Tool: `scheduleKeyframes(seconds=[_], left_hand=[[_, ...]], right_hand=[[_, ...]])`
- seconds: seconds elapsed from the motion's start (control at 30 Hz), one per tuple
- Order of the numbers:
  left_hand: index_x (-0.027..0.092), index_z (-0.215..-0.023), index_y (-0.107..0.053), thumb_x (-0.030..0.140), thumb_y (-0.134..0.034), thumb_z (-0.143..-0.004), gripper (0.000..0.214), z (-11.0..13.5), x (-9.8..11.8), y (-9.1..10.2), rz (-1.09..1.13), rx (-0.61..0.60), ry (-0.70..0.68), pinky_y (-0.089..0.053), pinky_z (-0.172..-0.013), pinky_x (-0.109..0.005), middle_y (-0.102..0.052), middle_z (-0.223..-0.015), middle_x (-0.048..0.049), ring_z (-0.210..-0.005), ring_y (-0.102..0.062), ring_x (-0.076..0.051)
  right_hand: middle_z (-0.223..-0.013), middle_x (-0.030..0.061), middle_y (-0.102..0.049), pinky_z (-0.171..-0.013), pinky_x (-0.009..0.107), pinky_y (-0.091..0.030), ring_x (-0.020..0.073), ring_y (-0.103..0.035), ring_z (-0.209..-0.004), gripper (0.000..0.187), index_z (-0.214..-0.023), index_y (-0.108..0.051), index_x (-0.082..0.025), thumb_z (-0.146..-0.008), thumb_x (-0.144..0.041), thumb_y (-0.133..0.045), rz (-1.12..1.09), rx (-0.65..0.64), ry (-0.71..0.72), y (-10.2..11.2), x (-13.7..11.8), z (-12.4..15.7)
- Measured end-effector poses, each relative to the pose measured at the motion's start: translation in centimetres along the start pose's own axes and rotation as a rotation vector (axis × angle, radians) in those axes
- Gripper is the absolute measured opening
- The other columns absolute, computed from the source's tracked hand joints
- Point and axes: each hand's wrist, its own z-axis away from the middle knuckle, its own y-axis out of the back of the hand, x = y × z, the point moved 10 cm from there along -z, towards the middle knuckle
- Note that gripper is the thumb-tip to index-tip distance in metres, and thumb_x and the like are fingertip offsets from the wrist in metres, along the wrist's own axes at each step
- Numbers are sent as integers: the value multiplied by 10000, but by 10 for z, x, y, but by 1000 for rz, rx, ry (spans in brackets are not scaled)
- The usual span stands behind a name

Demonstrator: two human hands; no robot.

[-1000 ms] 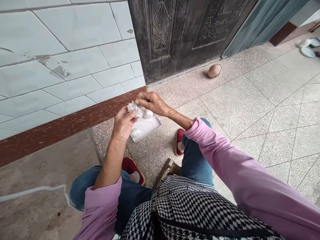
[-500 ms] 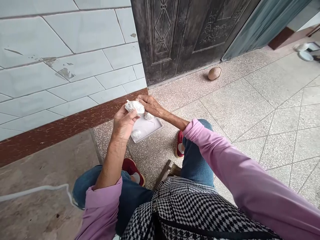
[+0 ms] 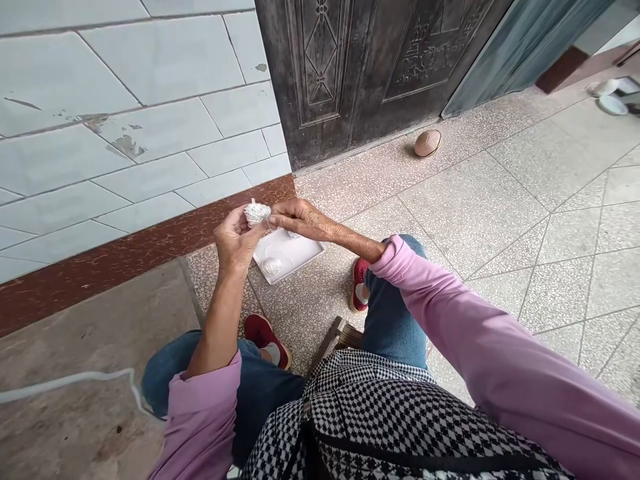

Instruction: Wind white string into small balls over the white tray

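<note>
A small crumpled silver foil piece (image 3: 257, 213) is held up in front of me. My left hand (image 3: 235, 239) is closed round its lower side. My right hand (image 3: 300, 218) pinches its right edge with thumb and fingers. Below the hands a white tray (image 3: 300, 255) lies on the speckled floor, with one finished silver foil piece (image 3: 271, 266) in its near corner. Another foil piece is mostly hidden under my right hand.
A white tiled wall with a red-brown base band (image 3: 125, 257) runs along the left. A dark metal door (image 3: 360, 67) stands ahead, with a brown ball (image 3: 427, 143) at its foot. My red shoes (image 3: 265, 337) and a wooden stool edge (image 3: 335, 337) are below.
The hands have drawn closer together and shifted slightly left. The foil piece looks smaller and tighter than half a second ago.
</note>
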Motion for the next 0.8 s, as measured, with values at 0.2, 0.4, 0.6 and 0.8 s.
scheduleKeyframes(seconds=[0.2,0.4,0.6,0.8], left_hand=[[210,-1197,-955,604,-1192,-763,632,23,3,-39,125,-296,143,-714,-794,-333,-928,-1152,-119,-956,-849,-254],[236,-1210,-932,523,-1240,-733,636,16,2,-44,310,-272,152,-716,-795,-316,-910,-1232,-123,-1027,-846,-249],[290,-1189,-863,548,-1207,-779,594,0,1,-33,348,-180,96,-659,-749,-325,-885,-1227,-122,-1142,-841,-305],[307,-1204,-860,505,-1213,-770,593,-5,6,-17,250,-55,-18,-710,-905,-371,-899,-1213,-70,-1161,-852,-290]], right_hand=[[-834,3,-626,-790,309,-492,181,-550,-822,487,-884,-645,-231,-1337,-377,-746,-63,204,-31,43,2,-4],[-770,-25,-520,-768,328,-465,199,-503,-816,629,-833,-504,-281,-1343,-543,-763,-27,239,-70,37,8,-8],[-877,3,-654,-879,328,-469,200,-588,-902,463,-893,-561,-245,-1341,-174,-654,92,132,-103,18,9,-10],[-929,19,-734,-925,320,-471,201,-667,-933,360,-953,-704,-192,-1295,-81,-689,181,-55,-95,-17,4,1]])
